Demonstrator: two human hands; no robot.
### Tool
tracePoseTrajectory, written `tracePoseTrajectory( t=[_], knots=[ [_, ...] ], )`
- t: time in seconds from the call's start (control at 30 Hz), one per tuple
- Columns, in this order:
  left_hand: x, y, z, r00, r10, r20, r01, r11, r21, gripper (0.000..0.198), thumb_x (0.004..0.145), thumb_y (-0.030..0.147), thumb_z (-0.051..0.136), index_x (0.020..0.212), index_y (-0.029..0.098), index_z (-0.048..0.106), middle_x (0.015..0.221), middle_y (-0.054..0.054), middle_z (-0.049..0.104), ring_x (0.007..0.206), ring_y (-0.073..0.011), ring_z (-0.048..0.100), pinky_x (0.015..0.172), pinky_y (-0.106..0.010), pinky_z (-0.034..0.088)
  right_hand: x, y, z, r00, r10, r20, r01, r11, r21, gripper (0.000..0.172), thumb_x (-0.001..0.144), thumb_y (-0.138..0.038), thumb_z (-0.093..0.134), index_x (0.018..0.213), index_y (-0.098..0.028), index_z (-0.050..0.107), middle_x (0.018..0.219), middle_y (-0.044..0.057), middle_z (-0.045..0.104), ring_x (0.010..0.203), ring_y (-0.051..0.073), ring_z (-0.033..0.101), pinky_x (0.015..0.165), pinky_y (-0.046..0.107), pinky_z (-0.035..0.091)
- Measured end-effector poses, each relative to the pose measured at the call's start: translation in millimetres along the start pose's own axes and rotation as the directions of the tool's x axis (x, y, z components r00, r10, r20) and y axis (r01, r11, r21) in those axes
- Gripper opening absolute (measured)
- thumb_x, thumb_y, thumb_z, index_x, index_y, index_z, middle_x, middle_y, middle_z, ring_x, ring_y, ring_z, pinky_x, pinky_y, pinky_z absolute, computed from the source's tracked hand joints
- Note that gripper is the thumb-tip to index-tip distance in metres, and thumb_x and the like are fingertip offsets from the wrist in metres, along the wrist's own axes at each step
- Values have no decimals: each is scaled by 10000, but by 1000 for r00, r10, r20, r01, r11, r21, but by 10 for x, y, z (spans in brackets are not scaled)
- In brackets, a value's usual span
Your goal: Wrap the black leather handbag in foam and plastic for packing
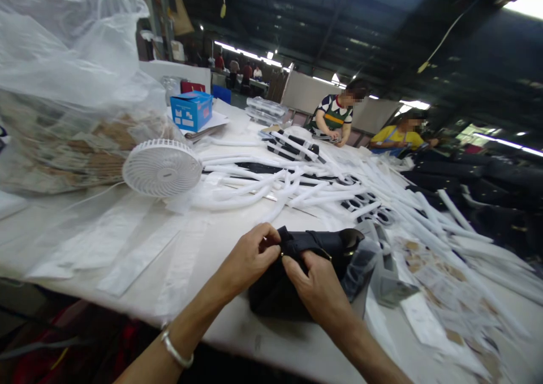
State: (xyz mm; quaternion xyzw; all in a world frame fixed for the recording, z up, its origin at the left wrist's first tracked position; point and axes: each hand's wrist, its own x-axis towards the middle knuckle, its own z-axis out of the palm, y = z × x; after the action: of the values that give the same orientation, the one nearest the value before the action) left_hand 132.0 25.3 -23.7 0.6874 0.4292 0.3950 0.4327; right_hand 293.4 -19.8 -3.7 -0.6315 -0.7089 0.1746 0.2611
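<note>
A dark folded umbrella (pixel 322 245) lies on the white table (pixel 127 293) right in front of me. My left hand (pixel 250 257) pinches its black fabric at the near end, fingers closed on it. My right hand (pixel 316 288) presses on the same fabric beside the left, its fingers curled over the cloth. A silver bracelet (pixel 176 351) sits on my left wrist. Part of the umbrella lies under my right hand.
A small white fan (pixel 162 167) stands at the left, before a big clear plastic bag (pixel 72 90) of cardboard pieces. A blue box (pixel 192 110) sits behind. Several white plastic sleeves (pixel 297 186) and paper tags (pixel 441 282) cover the table. Two people (pixel 335 118) work at the far end.
</note>
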Motion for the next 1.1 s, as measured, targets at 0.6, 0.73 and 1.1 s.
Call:
tracePoseTrajectory(
  t=[0.6, 0.73, 1.1],
  knots=[
    [-68, 475, 106, 983, 130, 129, -126, 991, -40, 419, 796, 161, 546, 1207, 239, 533, 983, -13, 638, 930, -200, 591, 864, -322, 440, 1, 258, -654, 963, -261, 72, 270, 947, -172, 451, 800, -220, 651, 1243, -189, 573, 1166, 82, 662, 1071, 234, 601, 925, 351, 435],
    [-106, 482, 48, 984, 115, 136, -114, 993, -19, 385, 856, 242, 545, 1239, 232, 511, 980, -15, 624, 914, -201, 570, 838, -313, 424, 133, 251, -554, 931, -366, -6, 322, 826, -464, 170, 850, -73, 481, 893, -157, 622, 789, 61, 670, 739, 213, 602, 690, 324, 382],
    [83, 560, 56, 897, 129, 422, -72, 986, -148, 418, 960, 491, 411, 835, 156, 627, 599, 36, 506, 565, -125, 447, 602, -248, 350, 349, 2, -1145, 605, -739, 297, 673, 275, -687, 178, 900, -63, 469, 796, -182, 552, 717, 30, 602, 665, 197, 512, 722, 348, 323]
  ],
)
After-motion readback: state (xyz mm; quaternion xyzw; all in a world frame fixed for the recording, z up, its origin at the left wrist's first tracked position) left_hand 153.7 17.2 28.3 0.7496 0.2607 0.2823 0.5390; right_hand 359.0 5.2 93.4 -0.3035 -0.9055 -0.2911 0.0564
